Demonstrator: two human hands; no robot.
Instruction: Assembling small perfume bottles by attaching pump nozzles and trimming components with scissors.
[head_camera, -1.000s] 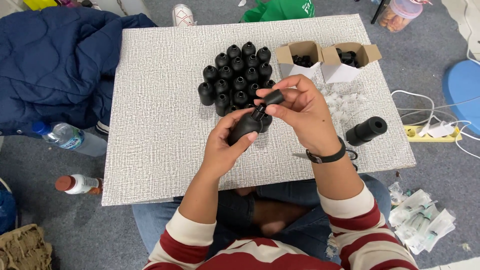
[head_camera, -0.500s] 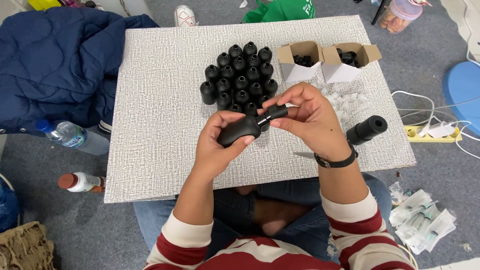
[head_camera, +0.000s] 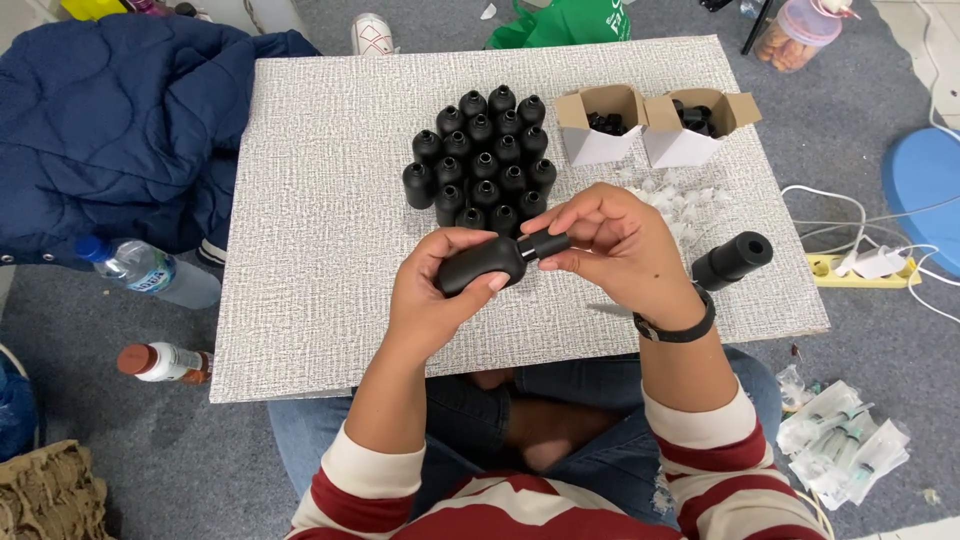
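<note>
Black and matte, the bottle (head_camera: 483, 265) lies sideways in our left hand (head_camera: 437, 290), fingers wrapped around its body above the grey surface (head_camera: 320, 200). Our right hand (head_camera: 610, 245) pinches its cap (head_camera: 545, 244) with curled fingers, just in front of the cluster of upright bottles (head_camera: 480, 160).

You get even, bright indoor light from overhead, with only soft, short shadows under your left hand (head_camera: 440, 295) and right hand (head_camera: 615, 250) on the textured board (head_camera: 310, 230). The matte black bottle (head_camera: 485, 265) in your grip shows little glare. Focus is sharp around the grip; straight edges bow slightly toward the frame's corners, and nothing looks motion-blurred
</note>
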